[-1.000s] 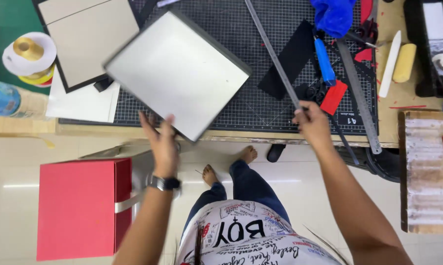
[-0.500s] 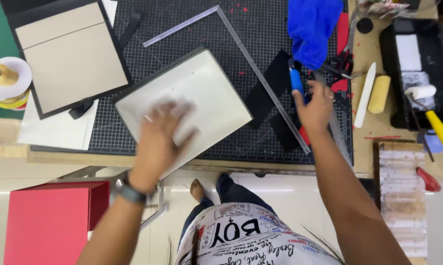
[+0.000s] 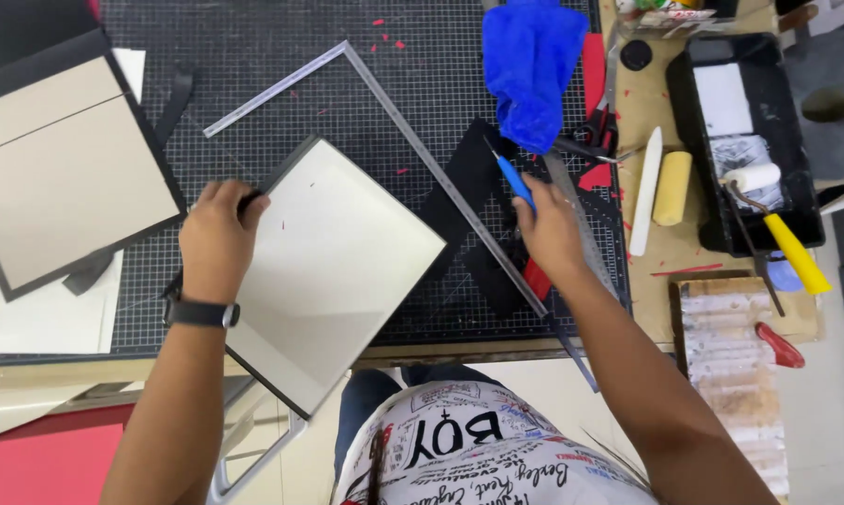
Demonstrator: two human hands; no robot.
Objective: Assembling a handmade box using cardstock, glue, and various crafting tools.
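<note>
A grey board with a black border [image 3: 333,266] lies tilted on the black grid cutting mat [image 3: 253,56], its near corner hanging over the table edge. My left hand [image 3: 218,238] presses down on the board's left edge, fingers curled over it. My right hand [image 3: 548,229] is closed around a blue-handled craft knife [image 3: 513,178], whose tip points up toward a blue cloth [image 3: 532,70]. A metal L-square [image 3: 394,122] lies on the mat between the two hands, and a black card piece [image 3: 478,201] sits under it.
A second bordered grey board [image 3: 62,164] lies at the left on white sheets. To the right are a steel ruler [image 3: 581,220], scissors [image 3: 585,140], a white bone folder [image 3: 644,192], a yellow foam roller [image 3: 671,187], a black tray [image 3: 786,215] with a paint roller [image 3: 777,220], and a red box [image 3: 38,463] below.
The board has slid down and left so it now overhangs the table edge; my left hand moved from its middle to its left edge. My right hand has closed on the blue knife.
</note>
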